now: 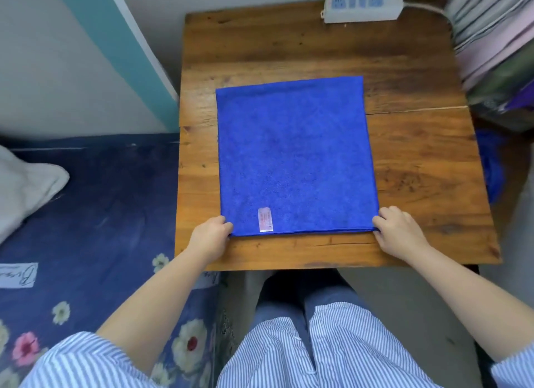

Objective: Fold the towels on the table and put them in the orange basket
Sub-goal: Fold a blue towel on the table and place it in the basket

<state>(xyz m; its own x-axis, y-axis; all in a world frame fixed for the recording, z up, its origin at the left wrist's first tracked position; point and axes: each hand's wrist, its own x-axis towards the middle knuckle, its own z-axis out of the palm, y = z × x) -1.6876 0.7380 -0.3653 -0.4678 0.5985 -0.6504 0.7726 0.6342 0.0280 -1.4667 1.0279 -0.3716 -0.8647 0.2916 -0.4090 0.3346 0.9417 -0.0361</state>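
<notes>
A blue towel [294,156] lies flat on the wooden worktop [419,171], filling the middle of the frame. It looks doubled, with two layered edges along its near side. A small white label [265,219] sits on top near its lower left corner.

The left hand [210,237] pinches the towel's lower left corner, fingers curled over the edge. The right hand [397,228] pinches the lower right corner the same way. Both bare forearms run down toward the bottom of the frame, ending in striped sleeves [86,364].

At the top of the frame a white power strip [362,6] rests on the worktop's far edge, its cord trailing to the right. Stacked folded fabric [497,41] fills the upper right. Just below it, off the worktop's right edge, hangs something blue [491,162]; what it is cannot be told.

On the left a bed with a dark blue flowered sheet [101,214] sits beside the worktop, with a white cloth [26,185] on it at the left edge.
</notes>
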